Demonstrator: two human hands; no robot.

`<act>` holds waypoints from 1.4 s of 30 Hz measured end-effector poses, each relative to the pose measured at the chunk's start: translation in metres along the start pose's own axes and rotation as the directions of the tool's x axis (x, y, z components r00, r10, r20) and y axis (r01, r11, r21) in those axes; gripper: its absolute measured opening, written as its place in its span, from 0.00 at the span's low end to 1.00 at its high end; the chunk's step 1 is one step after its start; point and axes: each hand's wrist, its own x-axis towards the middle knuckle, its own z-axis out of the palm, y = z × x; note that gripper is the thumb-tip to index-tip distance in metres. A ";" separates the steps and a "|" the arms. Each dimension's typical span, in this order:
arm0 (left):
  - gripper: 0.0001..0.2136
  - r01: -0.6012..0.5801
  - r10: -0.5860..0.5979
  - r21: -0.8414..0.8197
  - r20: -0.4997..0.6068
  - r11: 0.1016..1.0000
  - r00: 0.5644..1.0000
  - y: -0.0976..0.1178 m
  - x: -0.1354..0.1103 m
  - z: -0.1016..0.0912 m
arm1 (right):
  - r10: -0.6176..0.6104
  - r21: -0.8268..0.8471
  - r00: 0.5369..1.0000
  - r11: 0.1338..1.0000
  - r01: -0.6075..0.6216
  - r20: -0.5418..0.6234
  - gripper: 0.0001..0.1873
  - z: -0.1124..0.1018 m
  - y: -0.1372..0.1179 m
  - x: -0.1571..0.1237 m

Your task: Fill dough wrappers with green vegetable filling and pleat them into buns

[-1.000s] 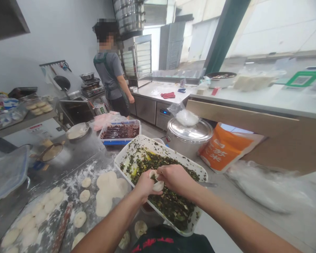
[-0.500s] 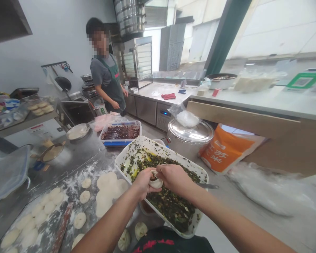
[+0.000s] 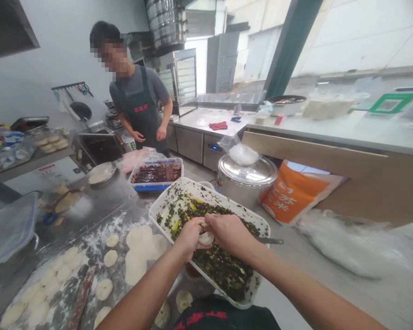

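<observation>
My left hand (image 3: 188, 237) and my right hand (image 3: 229, 231) meet over a white tray (image 3: 165, 199) of dark green chopped filling. Between them they pinch a small white dough bun (image 3: 205, 237); the left cups it, the right's fingertips close on its top. Flat dough rounds (image 3: 141, 245) and small dough pieces (image 3: 64, 270) lie on the floured steel table (image 3: 99, 206) to the left. Two folded buns (image 3: 183, 299) sit near the bottom edge.
A co-worker in a dark apron (image 3: 141, 110) stands at the far end of the table, facing me. A tub of dark red paste (image 3: 156, 173), a lidded steel pot (image 3: 246, 176), an orange bag (image 3: 292, 192) and a rolling pin (image 3: 80, 295) surround the tray.
The co-worker has turned round from the counter and stepped left to face me. My hands stay over the tray, and the bun has turned slightly between my fingers.
</observation>
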 end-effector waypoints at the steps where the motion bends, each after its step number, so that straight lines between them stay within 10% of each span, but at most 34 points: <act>1: 0.14 -0.006 0.006 0.031 0.002 1.000 1.000 -0.002 0.001 0.001 | -0.004 -0.006 1.000 1.000 0.004 0.003 0.05 0.000 0.000 -0.001; 12: 0.25 0.065 -0.070 -0.311 -0.003 0.948 0.998 -0.001 -0.006 0.002 | -0.020 0.058 1.000 0.998 0.021 -0.015 0.12 -0.012 0.001 -0.006; 28: 0.30 -0.079 0.070 -0.081 -0.106 0.994 0.992 -0.006 -0.006 0.012 | -0.158 0.026 0.986 0.987 0.159 -0.045 0.08 -0.018 -0.001 -0.013; 42: 0.26 -0.094 0.078 -0.320 -0.063 0.943 0.995 -0.009 -0.017 0.013 | -0.113 0.083 0.993 0.990 0.116 -0.032 0.07 -0.020 -0.005 -0.012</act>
